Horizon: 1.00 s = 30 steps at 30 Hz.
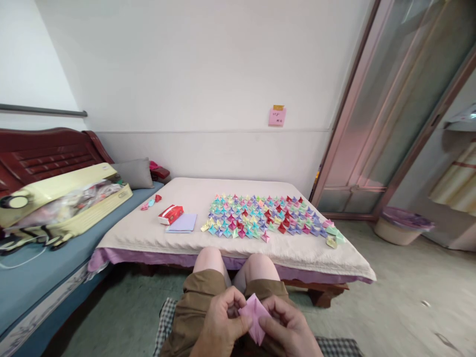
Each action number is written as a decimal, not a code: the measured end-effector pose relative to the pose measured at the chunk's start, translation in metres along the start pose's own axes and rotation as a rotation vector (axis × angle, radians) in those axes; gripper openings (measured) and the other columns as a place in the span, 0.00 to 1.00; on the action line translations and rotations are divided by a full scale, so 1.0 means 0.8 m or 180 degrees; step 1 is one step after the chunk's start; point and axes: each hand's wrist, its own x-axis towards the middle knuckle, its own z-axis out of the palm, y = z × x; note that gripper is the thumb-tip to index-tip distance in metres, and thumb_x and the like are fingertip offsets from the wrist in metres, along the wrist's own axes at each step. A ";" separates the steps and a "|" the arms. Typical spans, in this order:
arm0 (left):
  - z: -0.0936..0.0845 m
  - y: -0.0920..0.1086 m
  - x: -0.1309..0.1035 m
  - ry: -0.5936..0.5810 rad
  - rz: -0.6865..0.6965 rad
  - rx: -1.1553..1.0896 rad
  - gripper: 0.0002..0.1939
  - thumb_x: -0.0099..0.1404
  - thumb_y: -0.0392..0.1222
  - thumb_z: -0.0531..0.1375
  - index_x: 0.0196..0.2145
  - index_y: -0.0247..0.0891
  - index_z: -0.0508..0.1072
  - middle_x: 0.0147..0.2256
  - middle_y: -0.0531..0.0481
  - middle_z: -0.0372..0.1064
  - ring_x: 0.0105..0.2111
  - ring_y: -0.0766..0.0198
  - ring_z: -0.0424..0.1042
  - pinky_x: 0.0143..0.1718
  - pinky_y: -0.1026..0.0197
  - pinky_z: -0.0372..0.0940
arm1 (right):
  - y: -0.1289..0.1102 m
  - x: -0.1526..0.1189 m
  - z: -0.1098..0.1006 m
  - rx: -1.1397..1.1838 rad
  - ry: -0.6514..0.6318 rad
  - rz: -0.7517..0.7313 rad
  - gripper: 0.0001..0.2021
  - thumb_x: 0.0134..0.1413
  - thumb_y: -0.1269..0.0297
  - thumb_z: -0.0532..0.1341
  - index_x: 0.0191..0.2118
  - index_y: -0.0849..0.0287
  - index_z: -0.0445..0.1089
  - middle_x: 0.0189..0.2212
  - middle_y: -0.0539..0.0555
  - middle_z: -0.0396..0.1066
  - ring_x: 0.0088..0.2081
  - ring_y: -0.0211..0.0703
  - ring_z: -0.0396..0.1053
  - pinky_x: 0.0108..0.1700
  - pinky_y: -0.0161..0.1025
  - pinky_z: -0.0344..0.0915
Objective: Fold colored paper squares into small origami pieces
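Observation:
A pink folded origami paper [256, 311] is held between both hands just above my lap. Its shape is a diamond with a crease or slit down the middle. My left hand [224, 317] pinches its left edge, thumb across the front. On the other side my right hand [284, 322] grips the right edge, its thumb also pressed on the front. Beyond my knees, many small folded paper pieces [245, 215] in several colours stand in rows on the cloth-covered table [186, 191]. A stack of lilac paper sheets [188, 223] lies left of them.
A red and white packet [171, 214] rests partly on the sheets. Small folded bits [151, 202] lie farther left. An open yellow suitcase [63, 198] sits on the blue-cushioned wooden sofa [148, 196]. A lined bin [399, 225] stands at right near the sliding door [357, 148].

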 end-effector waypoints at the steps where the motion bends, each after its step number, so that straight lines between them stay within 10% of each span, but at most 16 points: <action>1: 0.001 0.002 -0.001 0.0019 0.0000 -0.0009 0.06 0.48 0.34 0.62 0.25 0.37 0.67 0.19 0.59 0.59 0.20 0.71 0.53 0.22 0.67 0.47 | 0.003 0.000 0.000 0.0031 0.0037 0.0016 0.13 0.43 0.57 0.72 0.25 0.60 0.71 0.18 0.46 0.66 0.22 0.35 0.59 0.26 0.32 0.54; 14: 0.006 0.009 -0.005 0.0179 0.0232 0.0081 0.09 0.51 0.34 0.61 0.33 0.34 0.74 0.24 0.52 0.73 0.22 0.68 0.64 0.24 0.67 0.54 | -0.007 -0.004 0.004 0.0168 0.0186 -0.0175 0.13 0.43 0.59 0.73 0.33 0.58 0.73 0.23 0.48 0.74 0.23 0.35 0.65 0.26 0.31 0.58; 30: 0.000 -0.005 -0.005 0.0227 0.0367 0.0332 0.05 0.55 0.35 0.61 0.24 0.36 0.76 0.18 0.56 0.63 0.19 0.69 0.60 0.22 0.67 0.52 | -0.012 -0.004 0.001 -0.0064 0.0573 -0.0192 0.05 0.37 0.63 0.72 0.22 0.57 0.80 0.17 0.46 0.69 0.21 0.34 0.59 0.25 0.32 0.55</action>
